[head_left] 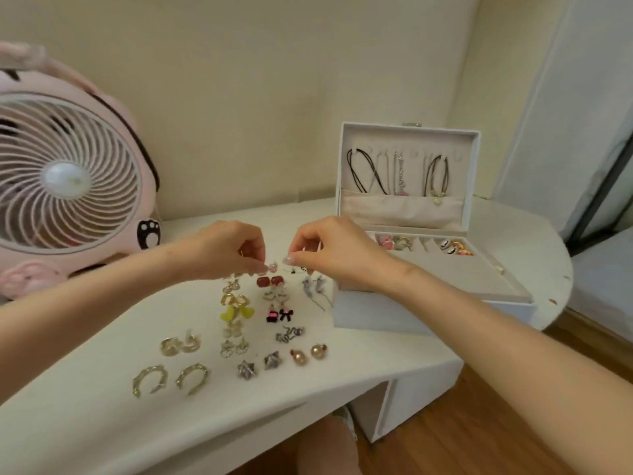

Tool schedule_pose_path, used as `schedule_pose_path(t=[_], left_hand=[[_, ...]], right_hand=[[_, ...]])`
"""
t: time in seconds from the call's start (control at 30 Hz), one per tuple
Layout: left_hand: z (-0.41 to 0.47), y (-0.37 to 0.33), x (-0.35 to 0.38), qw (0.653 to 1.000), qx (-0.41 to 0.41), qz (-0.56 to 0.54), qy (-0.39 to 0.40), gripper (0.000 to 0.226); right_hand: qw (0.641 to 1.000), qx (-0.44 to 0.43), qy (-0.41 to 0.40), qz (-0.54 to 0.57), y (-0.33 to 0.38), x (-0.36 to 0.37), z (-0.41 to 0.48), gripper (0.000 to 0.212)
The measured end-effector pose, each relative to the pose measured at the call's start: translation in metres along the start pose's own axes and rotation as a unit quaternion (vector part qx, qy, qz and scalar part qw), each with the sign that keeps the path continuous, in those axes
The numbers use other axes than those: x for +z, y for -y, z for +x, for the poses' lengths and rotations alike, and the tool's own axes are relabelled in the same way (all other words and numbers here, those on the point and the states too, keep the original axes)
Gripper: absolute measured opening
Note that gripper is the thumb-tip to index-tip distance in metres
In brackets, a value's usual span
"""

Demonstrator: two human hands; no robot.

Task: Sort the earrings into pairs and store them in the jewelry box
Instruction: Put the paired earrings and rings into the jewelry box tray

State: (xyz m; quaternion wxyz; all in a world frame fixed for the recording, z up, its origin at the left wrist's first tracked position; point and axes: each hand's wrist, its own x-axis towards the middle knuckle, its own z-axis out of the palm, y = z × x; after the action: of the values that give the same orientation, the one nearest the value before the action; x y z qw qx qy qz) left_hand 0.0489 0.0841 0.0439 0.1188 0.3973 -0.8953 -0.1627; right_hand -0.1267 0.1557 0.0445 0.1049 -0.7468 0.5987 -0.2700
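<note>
Several earrings lie in pairs on the white table (85,416): gold hoops (171,378), yellow hearts (236,311), red squares (270,281), black-pink bows (279,315), silver stars (258,365), gold balls (308,354). My left hand (226,250) pinches a small pink earring (273,267) at the far end of the rows. My right hand (329,252) pinches another small earring beside it, too small to make out. The white jewelry box (428,317) stands open to the right, with a few earrings (455,247) in its back compartments.
A pink fan (65,173) stands at the table's left. Necklaces (397,173) hang inside the box lid. The table's rounded right end drops to a wooden floor (479,430). A wall runs behind the table.
</note>
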Motion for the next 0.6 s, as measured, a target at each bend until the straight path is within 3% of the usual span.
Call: schedule_pose_path(t=[0.33, 0.6], left_hand=[[-0.060, 0.052, -0.012, 0.971, -0.119, 0.122, 0.170, 0.025], [-0.067, 0.061, 0.001, 0.967, -0.131, 0.102, 0.192, 0.030]], right_hand=[[0.988, -0.093, 0.123, -0.010, 0.043, 0.072, 0.014, 0.017], [0.975, -0.149, 0.164, -0.019, 0.061, 0.097, 0.012, 0.024]])
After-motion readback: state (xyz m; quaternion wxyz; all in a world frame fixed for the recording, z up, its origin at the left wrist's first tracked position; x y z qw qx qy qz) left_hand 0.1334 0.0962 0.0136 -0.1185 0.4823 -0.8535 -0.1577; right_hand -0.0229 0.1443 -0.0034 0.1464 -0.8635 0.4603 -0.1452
